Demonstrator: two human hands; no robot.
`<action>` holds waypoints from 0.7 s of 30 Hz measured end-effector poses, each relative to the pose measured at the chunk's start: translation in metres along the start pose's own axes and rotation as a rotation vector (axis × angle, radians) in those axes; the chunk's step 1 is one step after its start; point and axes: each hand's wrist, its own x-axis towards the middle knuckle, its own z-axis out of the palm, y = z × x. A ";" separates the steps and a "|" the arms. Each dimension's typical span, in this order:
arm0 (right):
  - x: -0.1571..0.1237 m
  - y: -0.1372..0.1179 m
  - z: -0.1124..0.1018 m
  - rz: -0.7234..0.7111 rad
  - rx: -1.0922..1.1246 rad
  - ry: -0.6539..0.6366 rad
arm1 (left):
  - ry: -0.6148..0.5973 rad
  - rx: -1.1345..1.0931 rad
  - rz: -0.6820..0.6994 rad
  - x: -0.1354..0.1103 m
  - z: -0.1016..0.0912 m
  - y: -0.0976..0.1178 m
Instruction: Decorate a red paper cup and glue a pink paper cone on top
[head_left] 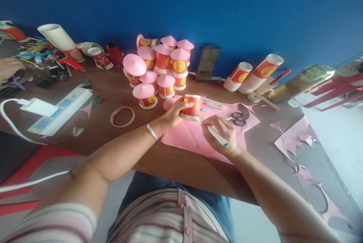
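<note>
An upside-down red paper cup (191, 107) is gripped by the left hand (176, 113) on pink paper sheets (185, 137). A white pen with a green cap (217, 136) is pinched in the right hand (222, 133), tip right by the cup's rim.

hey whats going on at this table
A person sits at a wooden table doing paper craft. Their left hand presses a red paper cup upside down onto a pink paper sheet, while the right hand holds a white pen with its tip at the cup's rim. Scissors lie just beyond on the sheet. Behind stands a cluster of cups topped with pink paper cones. Pink offcuts lie to the right, and a tape roll to the left.
</note>
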 end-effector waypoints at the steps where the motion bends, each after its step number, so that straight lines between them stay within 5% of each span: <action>1: 0.000 0.000 0.000 0.000 -0.006 0.000 | 0.005 0.009 0.008 0.000 0.001 0.000; 11: 0.000 0.007 -0.004 0.115 0.037 0.019 | 0.074 0.182 0.143 0.001 -0.003 -0.004; 16: 0.000 0.017 -0.006 0.410 0.196 0.056 | -0.004 0.309 0.150 0.000 -0.002 -0.003; 21: -0.003 0.034 -0.001 0.734 0.404 0.254 | -0.117 0.355 0.177 -0.001 0.003 0.002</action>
